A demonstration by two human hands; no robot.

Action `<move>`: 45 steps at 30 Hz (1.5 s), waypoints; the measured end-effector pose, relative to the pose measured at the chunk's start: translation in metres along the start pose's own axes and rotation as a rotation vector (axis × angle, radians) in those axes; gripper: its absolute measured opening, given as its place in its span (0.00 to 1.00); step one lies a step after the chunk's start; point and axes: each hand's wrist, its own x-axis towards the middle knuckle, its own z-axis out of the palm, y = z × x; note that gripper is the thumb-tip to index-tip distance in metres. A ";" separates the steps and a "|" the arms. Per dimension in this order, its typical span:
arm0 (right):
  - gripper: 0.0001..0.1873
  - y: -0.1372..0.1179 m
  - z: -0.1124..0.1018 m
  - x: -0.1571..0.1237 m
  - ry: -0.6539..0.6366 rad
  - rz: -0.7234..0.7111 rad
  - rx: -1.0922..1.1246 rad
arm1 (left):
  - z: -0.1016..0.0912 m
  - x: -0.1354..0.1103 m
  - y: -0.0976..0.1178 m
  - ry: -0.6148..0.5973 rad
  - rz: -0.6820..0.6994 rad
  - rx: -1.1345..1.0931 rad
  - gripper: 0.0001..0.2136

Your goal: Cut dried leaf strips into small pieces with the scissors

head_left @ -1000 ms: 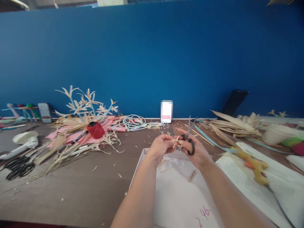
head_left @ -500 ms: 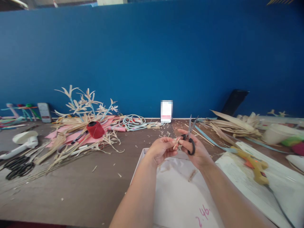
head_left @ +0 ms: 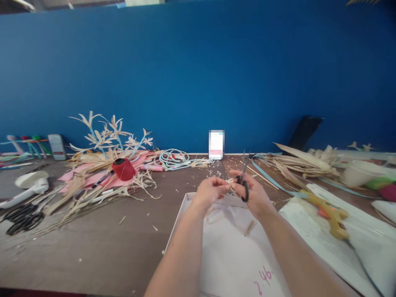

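Above the far end of a white box lid or tray (head_left: 177,220), my two hands meet. My left hand (head_left: 212,193) pinches a small pale strip (head_left: 229,181), which looks like dried husk; its lower part is hidden by the fingers. Scissors (head_left: 245,190) with black handles are held in my right hand (head_left: 254,196), their blades pointing up and away from the strip. The right thumb and fingertips also reach the strip's right side. Inside the white tray lie a few thin brown scraps (head_left: 250,227).
To the left, husk flowers (head_left: 100,138), a red object (head_left: 123,169) and black-handled scissors (head_left: 24,218) lie on the brown table. A yellow glue gun (head_left: 335,216) rests on papers at right, near dried husks (head_left: 309,161). A phone (head_left: 216,145) leans against the blue partition.
The scissors have turned in my right hand, and their blades, spread apart before, now look closer together. Both hands stay close at the strip, which shows less between the fingers.
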 end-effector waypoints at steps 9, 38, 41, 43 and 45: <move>0.25 0.005 0.002 0.000 -0.157 0.116 -0.171 | -0.004 0.011 -0.005 0.226 0.197 0.051 0.11; 0.21 0.005 0.004 -0.004 -0.378 0.096 -0.316 | -0.006 0.011 -0.004 0.382 0.258 0.076 0.12; 0.21 0.004 0.005 -0.004 -0.372 0.093 -0.315 | -0.006 0.011 -0.004 0.384 0.256 0.078 0.12; 0.21 0.004 0.005 -0.005 -0.366 0.099 -0.311 | -0.006 0.011 -0.004 0.383 0.251 0.073 0.12; 0.21 0.003 0.006 -0.005 -0.355 0.101 -0.301 | -0.006 0.011 -0.003 0.385 0.250 0.067 0.12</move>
